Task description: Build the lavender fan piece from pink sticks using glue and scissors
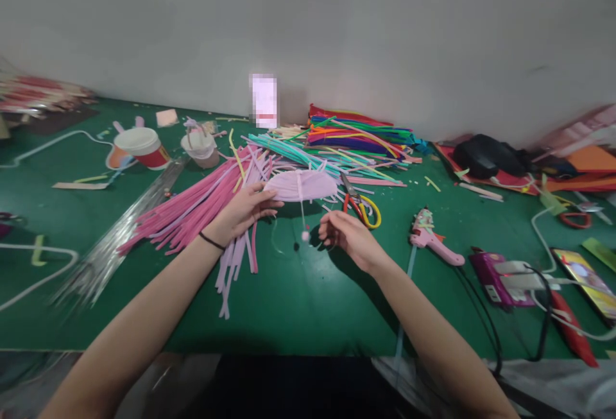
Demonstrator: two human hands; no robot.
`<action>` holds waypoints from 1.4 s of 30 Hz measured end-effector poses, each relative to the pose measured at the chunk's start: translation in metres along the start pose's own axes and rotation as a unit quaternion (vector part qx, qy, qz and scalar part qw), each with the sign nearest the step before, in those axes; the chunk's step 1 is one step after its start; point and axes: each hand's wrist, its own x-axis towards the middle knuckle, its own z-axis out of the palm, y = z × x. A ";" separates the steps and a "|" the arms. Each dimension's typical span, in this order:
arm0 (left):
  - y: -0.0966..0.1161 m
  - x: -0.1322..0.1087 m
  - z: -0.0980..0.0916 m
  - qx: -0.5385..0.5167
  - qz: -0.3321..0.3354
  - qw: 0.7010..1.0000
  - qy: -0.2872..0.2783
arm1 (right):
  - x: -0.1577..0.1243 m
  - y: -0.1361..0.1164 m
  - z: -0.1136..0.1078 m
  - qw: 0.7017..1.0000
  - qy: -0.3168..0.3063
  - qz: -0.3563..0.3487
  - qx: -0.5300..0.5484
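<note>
A pale lilac piece made of pipe cleaners, wide and rounded like a small umbrella top, is held at its left end between the thumb and fingers of my left hand. From its middle a thin strand hangs down to a small pale pink bead-like blob. To the right of that blob is my right hand, apart from the lilac piece. Its fingers are curled together, and whatever may be between the tips is hidden. Pink and lilac pipe cleaners lie under my left hand; pliers with red and yellow handles lie beyond my right.
A pink glue gun rests at the right, with a purple power block and phone beyond it. Colourful pipe cleaners are heaped at the back. A paper cup and clear wires are at the left.
</note>
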 end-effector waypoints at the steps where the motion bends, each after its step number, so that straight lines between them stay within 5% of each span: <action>1: -0.001 0.001 0.000 -0.002 0.010 1.000 0.017 | 0.000 0.002 0.001 0.999 -0.028 0.018 -0.028; 3: -0.004 0.003 0.002 0.002 0.029 0.999 0.032 | 0.000 0.005 0.004 0.997 -0.042 0.020 -0.068; 6: -0.011 0.000 0.008 0.014 0.041 0.999 0.017 | 0.005 0.009 0.005 0.997 0.023 -0.039 -0.058; 11: -0.021 -0.011 0.025 0.042 -0.036 0.998 -0.033 | 0.013 0.014 -0.001 0.992 0.093 -0.085 -0.024; 19: -0.017 -0.015 0.033 0.001 -0.098 0.995 0.002 | 0.011 0.017 0.002 0.989 0.065 -0.105 -0.086; 32: -0.020 -0.010 0.028 0.004 -0.034 0.999 0.014 | 0.014 0.014 0.001 0.993 0.086 -0.079 -0.009; 42: -0.025 -0.009 0.024 0.014 -0.010 1.000 -0.011 | 0.010 0.011 0.002 0.996 0.033 -0.081 0.016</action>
